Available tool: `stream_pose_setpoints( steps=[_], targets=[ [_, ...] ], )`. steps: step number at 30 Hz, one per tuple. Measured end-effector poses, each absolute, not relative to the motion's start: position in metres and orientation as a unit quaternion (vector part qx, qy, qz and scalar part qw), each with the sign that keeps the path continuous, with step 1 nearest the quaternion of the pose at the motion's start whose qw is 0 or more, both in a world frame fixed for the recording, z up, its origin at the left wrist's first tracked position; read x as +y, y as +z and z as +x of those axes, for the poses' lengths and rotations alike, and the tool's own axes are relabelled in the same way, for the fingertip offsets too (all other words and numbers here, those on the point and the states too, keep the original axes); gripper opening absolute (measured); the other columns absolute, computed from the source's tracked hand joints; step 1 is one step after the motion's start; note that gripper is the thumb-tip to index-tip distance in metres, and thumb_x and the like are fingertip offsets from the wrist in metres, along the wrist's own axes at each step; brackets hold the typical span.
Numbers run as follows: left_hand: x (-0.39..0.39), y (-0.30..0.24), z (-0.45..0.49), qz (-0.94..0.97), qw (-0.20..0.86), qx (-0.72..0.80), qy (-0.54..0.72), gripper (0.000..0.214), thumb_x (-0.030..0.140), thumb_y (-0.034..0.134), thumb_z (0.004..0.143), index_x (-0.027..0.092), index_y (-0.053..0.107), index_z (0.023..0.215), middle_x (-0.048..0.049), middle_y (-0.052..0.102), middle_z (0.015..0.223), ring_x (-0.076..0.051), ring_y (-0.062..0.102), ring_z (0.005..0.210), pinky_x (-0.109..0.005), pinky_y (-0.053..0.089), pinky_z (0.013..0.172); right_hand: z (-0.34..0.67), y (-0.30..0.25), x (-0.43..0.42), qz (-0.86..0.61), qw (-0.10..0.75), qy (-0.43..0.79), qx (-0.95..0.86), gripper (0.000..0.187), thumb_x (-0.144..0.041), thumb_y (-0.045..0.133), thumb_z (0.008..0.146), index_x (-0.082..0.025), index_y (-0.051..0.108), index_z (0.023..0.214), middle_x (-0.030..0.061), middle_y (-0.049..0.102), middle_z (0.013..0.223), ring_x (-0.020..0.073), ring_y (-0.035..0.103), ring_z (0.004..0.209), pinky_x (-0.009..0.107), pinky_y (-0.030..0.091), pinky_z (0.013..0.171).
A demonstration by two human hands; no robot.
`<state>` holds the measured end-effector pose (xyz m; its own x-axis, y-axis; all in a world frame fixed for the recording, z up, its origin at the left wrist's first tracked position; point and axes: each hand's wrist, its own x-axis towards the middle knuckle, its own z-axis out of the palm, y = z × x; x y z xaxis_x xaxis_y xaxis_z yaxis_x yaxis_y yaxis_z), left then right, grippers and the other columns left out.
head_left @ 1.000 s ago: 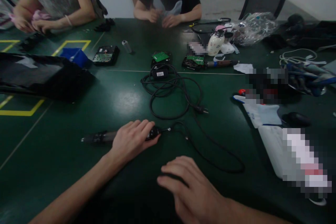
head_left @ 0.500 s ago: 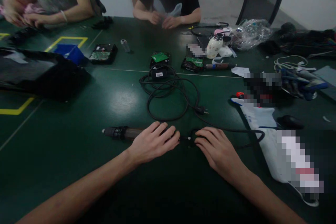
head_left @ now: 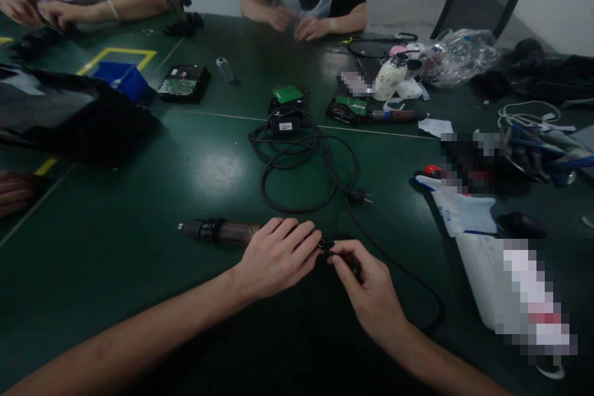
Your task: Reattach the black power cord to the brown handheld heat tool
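Note:
My left hand (head_left: 277,253) lies over the rear end of an electric screwdriver (head_left: 218,231) that rests flat on the green table (head_left: 139,210), its dark tip pointing left. The fingers curl down onto the tool's body. My right hand (head_left: 366,288) pinches the plug end of a thin black cable (head_left: 408,278) right at the tool's back end. That cable loops off to the right and back under my wrist.
A coiled black power cord with adapter (head_left: 297,148) lies just beyond my hands. Circuit boards (head_left: 286,94), a second screwdriver (head_left: 394,116), a white bottle (head_left: 388,77), a blue bin (head_left: 121,79) and a black bag (head_left: 69,124) sit farther off. Two people's hands work at the far edge.
My right hand came up from the near edge to the cable at the tool's rear and closed into a pinch. The screwdriver shifted slightly right under my left hand.

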<state>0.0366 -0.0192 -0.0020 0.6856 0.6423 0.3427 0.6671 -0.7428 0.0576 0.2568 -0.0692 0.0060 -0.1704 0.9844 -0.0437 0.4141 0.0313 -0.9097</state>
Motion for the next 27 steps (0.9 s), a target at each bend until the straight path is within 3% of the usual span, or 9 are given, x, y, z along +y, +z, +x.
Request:
stream_pose_setpoints(
  steps=[5, 15, 22, 27],
  targets=[
    [-0.016, 0.002, 0.038, -0.908, -0.004, -0.365, -0.203, 0.024, 0.03, 0.062, 0.101, 0.023, 0.066, 0.123, -0.0018, 0.072, 0.124, -0.021, 0.064, 0.102, -0.039, 0.045, 0.083, 0.266, 0.002, -0.045, -0.514, 0.312, 0.351, -0.718, 0.008, -0.024, 0.064, 0.102, -0.022, 0.07, 0.107, 0.0013, 0.069, 0.087, 0.0161, 0.062, 0.071, 0.03, 0.05, 0.069],
    [-0.006, 0.004, 0.046, -0.902, -0.026, -0.379, -0.207, 0.016, 0.033, 0.062, 0.101, 0.022, 0.068, 0.112, -0.0009, 0.075, 0.111, -0.02, 0.066, 0.098, -0.039, 0.045, 0.082, 0.272, 0.005, -0.026, -0.459, 0.332, 0.297, -0.768, 0.016, -0.017, 0.062, 0.103, -0.023, 0.071, 0.114, 0.0064, 0.067, 0.109, 0.0204, 0.067, 0.1, 0.034, 0.056, 0.088],
    [-0.009, 0.002, 0.043, -0.908, -0.033, -0.363, -0.207, 0.021, 0.033, 0.062, 0.1, 0.021, 0.066, 0.118, -0.0003, 0.074, 0.117, -0.021, 0.066, 0.104, -0.038, 0.047, 0.084, 0.278, -0.002, -0.027, -0.439, 0.337, 0.331, -0.764, 0.02, -0.015, 0.062, 0.102, -0.025, 0.068, 0.119, 0.0063, 0.067, 0.11, 0.0189, 0.067, 0.096, 0.031, 0.055, 0.079],
    [-0.01, 0.001, 0.041, -0.916, -0.008, -0.346, -0.201, 0.022, 0.031, 0.064, 0.099, 0.021, 0.066, 0.119, -0.0011, 0.074, 0.119, -0.021, 0.067, 0.105, -0.037, 0.048, 0.085, 0.279, -0.003, -0.026, -0.443, 0.34, 0.341, -0.756, 0.014, -0.016, 0.062, 0.1, -0.023, 0.067, 0.111, 0.0057, 0.068, 0.105, 0.0147, 0.062, 0.075, 0.029, 0.052, 0.064]
  ],
)
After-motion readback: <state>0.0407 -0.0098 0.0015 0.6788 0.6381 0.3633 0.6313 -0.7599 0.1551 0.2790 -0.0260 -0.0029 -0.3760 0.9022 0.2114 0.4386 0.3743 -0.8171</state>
